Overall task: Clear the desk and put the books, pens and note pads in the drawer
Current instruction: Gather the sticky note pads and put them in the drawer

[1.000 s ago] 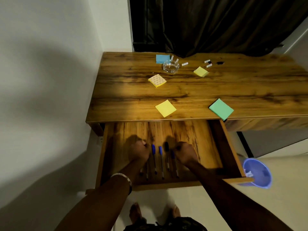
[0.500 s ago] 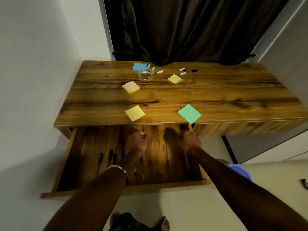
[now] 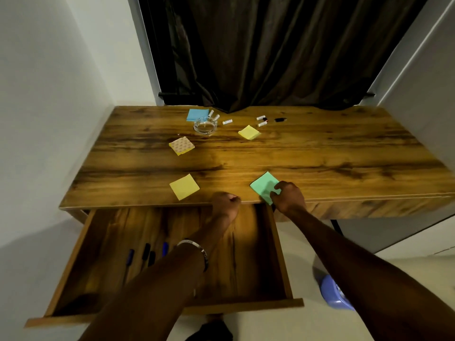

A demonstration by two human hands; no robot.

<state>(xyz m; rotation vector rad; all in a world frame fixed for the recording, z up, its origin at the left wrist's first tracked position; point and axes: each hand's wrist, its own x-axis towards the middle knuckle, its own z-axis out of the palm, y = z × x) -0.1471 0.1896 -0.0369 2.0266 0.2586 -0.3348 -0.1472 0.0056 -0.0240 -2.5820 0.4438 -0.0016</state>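
At the desk's (image 3: 320,153) front edge, just above the open drawer (image 3: 277,242), the right hand (image 3: 288,196) is pinching the green note pad (image 3: 264,187), light, thin and bendable, best gripped by its overhanging edge, while the left hand (image 3: 225,203) is hovering clenched, holding nothing visible.

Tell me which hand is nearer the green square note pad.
Right. The right hand pinches the green square note pad at the desk edge; the left hand is curled to its left, apart.

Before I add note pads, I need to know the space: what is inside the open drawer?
Inside the drawer lie several pens near its left half. The left forearm covers part of them, so their count is unclear.
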